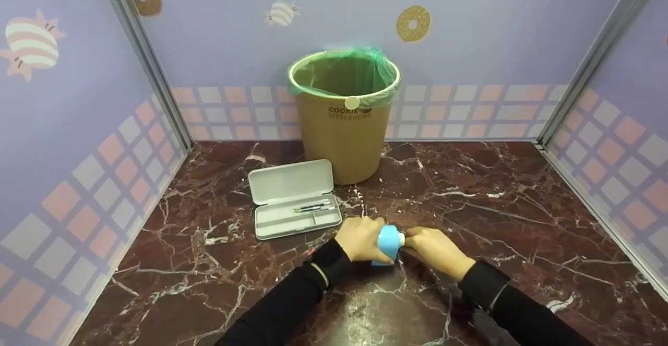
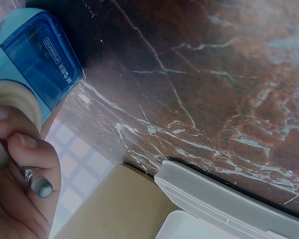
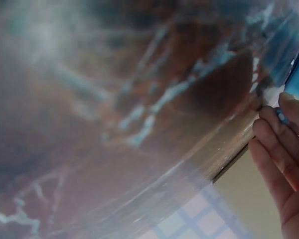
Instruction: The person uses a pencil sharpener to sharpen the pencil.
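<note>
A light blue pencil sharpener (image 1: 388, 240) lies in front of me, its cream round part (image 2: 22, 99) towards the right. My left hand (image 1: 360, 239) grips the sharpener's body from the left. The fingers of my right hand (image 1: 438, 249) are right at the cream part. Between them they pinch a pencil (image 2: 37, 181), whose metal ferrule and grey end stick out in the left wrist view; a small blue-ringed spot shows between the fingertips in the right wrist view. A translucent blue drawer (image 2: 45, 52) forms one side of the sharpener.
Beyond my left hand lies an open pale pencil case (image 1: 289, 184), its lid tilted back, with pencils (image 1: 313, 207) inside. Behind it stands a tan bin (image 1: 344, 147) lined with a green bag (image 1: 383, 67). Patterned walls enclose the dark marbled table (image 1: 209, 283) at the back and sides.
</note>
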Demonstrator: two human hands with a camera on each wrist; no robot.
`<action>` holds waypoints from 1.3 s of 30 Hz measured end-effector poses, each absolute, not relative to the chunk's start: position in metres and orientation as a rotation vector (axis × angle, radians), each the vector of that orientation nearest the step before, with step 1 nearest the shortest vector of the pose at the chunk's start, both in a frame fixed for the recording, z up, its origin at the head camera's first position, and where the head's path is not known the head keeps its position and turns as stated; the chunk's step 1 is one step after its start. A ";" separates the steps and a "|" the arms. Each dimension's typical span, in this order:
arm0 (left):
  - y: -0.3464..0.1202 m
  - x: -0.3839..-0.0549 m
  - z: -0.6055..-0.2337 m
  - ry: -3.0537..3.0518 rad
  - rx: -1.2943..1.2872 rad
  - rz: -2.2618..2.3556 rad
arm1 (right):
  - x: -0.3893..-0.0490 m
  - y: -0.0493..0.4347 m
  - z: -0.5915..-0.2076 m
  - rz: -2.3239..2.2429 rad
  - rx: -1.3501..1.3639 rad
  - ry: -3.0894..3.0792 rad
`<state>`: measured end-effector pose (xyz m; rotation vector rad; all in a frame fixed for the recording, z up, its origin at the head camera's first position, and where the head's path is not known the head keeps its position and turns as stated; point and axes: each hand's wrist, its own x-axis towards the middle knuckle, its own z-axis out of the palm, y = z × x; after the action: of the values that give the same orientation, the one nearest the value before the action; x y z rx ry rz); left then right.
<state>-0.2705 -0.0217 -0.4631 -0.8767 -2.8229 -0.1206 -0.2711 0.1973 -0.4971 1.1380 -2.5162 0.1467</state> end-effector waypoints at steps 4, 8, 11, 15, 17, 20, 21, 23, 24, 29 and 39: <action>-0.020 -0.271 -0.464 -2.810 -0.871 -0.118 | -0.268 0.200 -0.497 0.123 1.161 -2.498; -0.019 -0.271 -0.464 -2.807 -0.864 -0.105 | -0.265 0.202 -0.498 0.097 1.205 -2.467; -0.019 -0.270 -0.463 -2.824 -0.850 -0.086 | -0.263 0.203 -0.498 0.083 1.241 -2.455; -0.018 -0.268 -0.463 -2.850 -0.842 -0.078 | -0.261 0.203 -0.498 0.067 1.254 -2.450; -0.017 -0.268 -0.463 -2.849 -0.840 -0.081 | -0.260 0.204 -0.497 0.063 1.263 -2.443; -0.016 -0.268 -0.462 -2.839 -0.840 -0.085 | -0.258 0.206 -0.497 0.064 1.298 -2.420; -0.016 -0.268 -0.462 -2.835 -0.837 -0.087 | -0.257 0.206 -0.497 0.062 1.312 -2.409; -0.016 -0.269 -0.462 -2.827 -0.831 -0.086 | -0.256 0.206 -0.497 0.056 1.335 -2.386; -0.016 -0.269 -0.462 -2.827 -0.826 -0.084 | -0.255 0.206 -0.497 0.051 1.342 -2.372; -0.017 -0.269 -0.462 -2.832 -0.823 -0.081 | -0.252 0.205 -0.497 0.051 1.359 -2.320; -0.019 -0.271 -0.460 -2.882 -0.802 -0.088 | -0.239 0.207 -0.482 0.085 1.407 -2.229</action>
<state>-0.2705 -0.0186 -0.4600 -0.8024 -2.8822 -0.0884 -0.2388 0.2069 -0.4818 1.4068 -2.2287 0.0855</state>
